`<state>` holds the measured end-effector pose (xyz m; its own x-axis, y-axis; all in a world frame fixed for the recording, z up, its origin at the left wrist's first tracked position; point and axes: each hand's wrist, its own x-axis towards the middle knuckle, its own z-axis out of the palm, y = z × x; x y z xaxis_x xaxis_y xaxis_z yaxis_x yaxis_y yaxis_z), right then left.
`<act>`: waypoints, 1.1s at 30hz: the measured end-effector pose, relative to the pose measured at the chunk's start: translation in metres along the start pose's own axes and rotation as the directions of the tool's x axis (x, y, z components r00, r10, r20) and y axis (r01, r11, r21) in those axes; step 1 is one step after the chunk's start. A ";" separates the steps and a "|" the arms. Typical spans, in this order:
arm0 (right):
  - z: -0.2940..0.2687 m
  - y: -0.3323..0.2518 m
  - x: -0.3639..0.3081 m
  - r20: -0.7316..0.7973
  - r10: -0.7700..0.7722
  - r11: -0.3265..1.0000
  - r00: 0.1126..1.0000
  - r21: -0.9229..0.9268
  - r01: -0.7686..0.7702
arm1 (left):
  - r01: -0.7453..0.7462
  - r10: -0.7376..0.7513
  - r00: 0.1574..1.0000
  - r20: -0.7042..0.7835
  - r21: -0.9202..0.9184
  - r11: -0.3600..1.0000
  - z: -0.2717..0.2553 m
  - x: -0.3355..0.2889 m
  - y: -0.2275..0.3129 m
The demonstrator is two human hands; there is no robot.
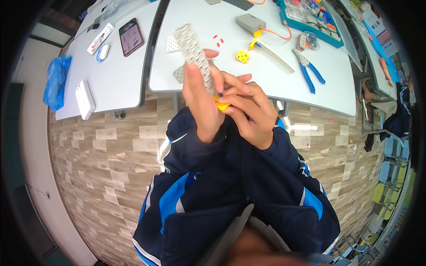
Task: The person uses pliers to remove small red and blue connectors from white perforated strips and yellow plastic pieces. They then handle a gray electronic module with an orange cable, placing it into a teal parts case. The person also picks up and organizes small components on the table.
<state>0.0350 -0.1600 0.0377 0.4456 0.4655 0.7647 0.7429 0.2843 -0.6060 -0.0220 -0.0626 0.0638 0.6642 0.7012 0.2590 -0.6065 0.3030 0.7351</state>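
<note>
- the grey perforated beam [193, 48] is held between the thumb and fingers of the left hand [202, 104], its free end pointing to eleven o'clock.
- the right hand [255, 111] has its thumb and fingertips closed narrowly on a yellow connector piece [222, 106], at the beam's five o'clock end.
- uneven thumb pressure could tilt the connector, leaving the joint crooked or half seated.
- a slip could drop it to the wood-patterned floor [115, 146], since both hands appear nearer the body than the front edge of the white table [326, 95].
- a sweep of the beam's free end could scatter the small red pins [217, 40], loose at twelve o'clock from the connector.
- hidden: the fingers cover most of the connector, so i cannot tell whether it is fixed to the beam; a dark blue bit beside it is too small to name.
- the beam's far end is blurred.
- a grey perforated plate [179, 73], at ten o'clock from the connector, is partly behind the left hand.
- the teal parts tray [333, 43], at two o'clock, is cut off by the top border.
</note>
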 end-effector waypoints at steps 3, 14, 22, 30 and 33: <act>-0.004 0.002 -0.002 0.065 0.292 0.882 0.954 0.368 -0.295 | -0.467 0.448 0.884 0.131 0.259 0.845 -0.004 0.005 -0.007; -0.017 0.010 -0.005 0.179 0.465 0.732 0.867 0.474 -0.490 | -0.715 0.347 0.659 0.667 0.414 0.563 -0.027 0.009 -0.018; -0.030 0.010 0.005 -0.063 0.154 0.981 0.986 -0.109 -0.161 | -0.358 -0.006 0.904 0.427 0.765 0.535 -0.036 0.000 0.027; -0.022 0.011 0.003 0.022 0.390 0.892 0.921 0.240 -0.384 | -0.375 0.140 0.924 0.357 0.766 0.523 -0.014 -0.023 -0.002; -0.025 0.008 0.002 0.206 0.578 0.511 0.789 0.663 -0.547 | -0.490 0.274 0.870 0.410 0.778 0.393 -0.014 -0.021 -0.013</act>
<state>0.0544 -0.1773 0.0397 0.6788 0.7043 0.2080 -0.1957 0.4464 -0.8732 -0.0340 -0.0721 0.0403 0.5910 0.4289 0.6832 -0.2241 -0.7263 0.6498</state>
